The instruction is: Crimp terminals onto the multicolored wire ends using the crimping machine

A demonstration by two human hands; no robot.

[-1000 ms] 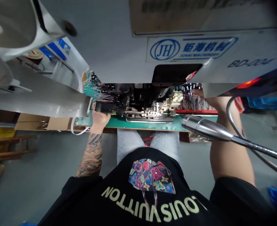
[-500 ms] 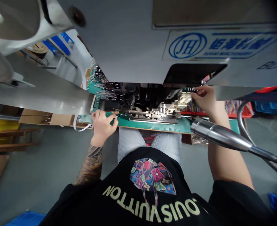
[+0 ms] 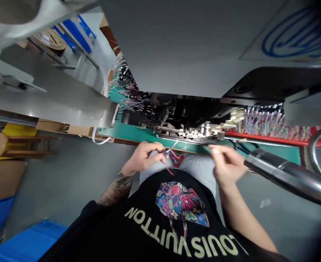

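Observation:
My left hand (image 3: pixel 144 158) is closed in a pinch in front of the table edge, above my lap. It grips a cable (image 3: pixel 172 155) whose thin coloured wires fan out to the right; the part inside the fingers is hidden. My right hand (image 3: pixel 228 165) is at the front edge of the green tabletop (image 3: pixel 133 135), right of the wires and apart from them. Its fingers are bent together and blurred, and whatever they hold is too smeared to name. Just beyond both hands is the machine's metal working part (image 3: pixel 187 134).
The grey machine head (image 3: pixel 177 54) overhangs the table. A metal lamp arm (image 3: pixel 283 171) juts in beside my right hand. Bundles of wires (image 3: pixel 127 87) lie at the back left; a red tray (image 3: pixel 275 137) of coloured wires stands at right. A metal chute (image 3: pixel 75 109) is at left.
My left hand has moved right and toward my body, with coloured wires now showing in it. My right hand has come back from beside the machine to the table's front edge. The view has shifted.

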